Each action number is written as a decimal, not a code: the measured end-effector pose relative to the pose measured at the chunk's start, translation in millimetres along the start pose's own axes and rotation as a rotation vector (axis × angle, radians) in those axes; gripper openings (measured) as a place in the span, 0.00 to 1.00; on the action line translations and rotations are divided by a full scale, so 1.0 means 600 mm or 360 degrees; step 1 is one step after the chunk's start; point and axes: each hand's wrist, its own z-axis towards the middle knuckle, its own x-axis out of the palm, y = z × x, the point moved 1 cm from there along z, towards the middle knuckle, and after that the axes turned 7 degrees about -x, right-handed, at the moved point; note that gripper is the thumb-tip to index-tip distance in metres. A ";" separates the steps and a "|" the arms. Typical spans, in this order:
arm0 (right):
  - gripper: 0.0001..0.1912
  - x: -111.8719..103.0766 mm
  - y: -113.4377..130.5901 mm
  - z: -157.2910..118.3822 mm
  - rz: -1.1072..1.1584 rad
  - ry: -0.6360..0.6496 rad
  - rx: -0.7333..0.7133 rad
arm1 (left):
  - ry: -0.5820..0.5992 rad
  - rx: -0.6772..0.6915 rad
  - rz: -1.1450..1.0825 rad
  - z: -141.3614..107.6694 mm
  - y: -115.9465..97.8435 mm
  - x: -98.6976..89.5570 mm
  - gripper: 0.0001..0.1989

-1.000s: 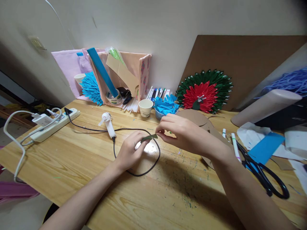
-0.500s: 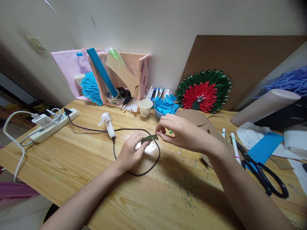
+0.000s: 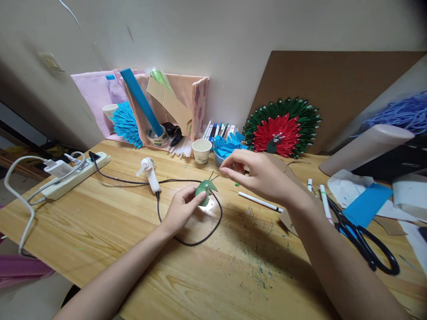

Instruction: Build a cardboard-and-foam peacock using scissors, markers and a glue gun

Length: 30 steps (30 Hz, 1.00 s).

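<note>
The left hand (image 3: 182, 206) pinches the lower left of the green piece (image 3: 202, 189) between thumb and fingers, above the table (image 3: 100, 218). The right hand (image 3: 258, 175) is partly open, fingers loosely curled; no held object is distinguishable. The piece lies to its left, apart from it; the left hand is nearer. The piece is roundish, without a clear long axis; its thin prongs (image 3: 212, 175) point toward the table's far edge, angled right. The white tool (image 3: 152, 177) lies left of the piece. The piece conceals some left fingertips; the right forearm partly covers the cardboard (image 3: 288, 221).
</note>
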 end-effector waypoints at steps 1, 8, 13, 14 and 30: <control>0.08 0.004 -0.003 0.001 0.0027 -0.0053 0.0081 | 0.0012 -0.0057 -0.0092 0.002 0.003 0.001 0.12; 0.11 0.047 -0.023 0.009 0.0326 -0.0077 0.0289 | 0.0049 -0.0143 -0.0232 0.005 0.007 0.004 0.12; 0.11 0.061 -0.026 0.009 0.0440 -0.0013 0.0285 | 0.0054 -0.0150 -0.0171 0.004 0.008 0.005 0.13; 0.11 0.062 -0.027 0.009 0.0441 -0.0018 0.0279 | 0.0057 -0.0154 -0.0170 0.004 0.008 0.005 0.13; 0.08 0.066 -0.022 0.012 0.0301 0.0034 0.0302 | 0.0116 -0.0173 -0.0139 0.002 0.008 0.003 0.12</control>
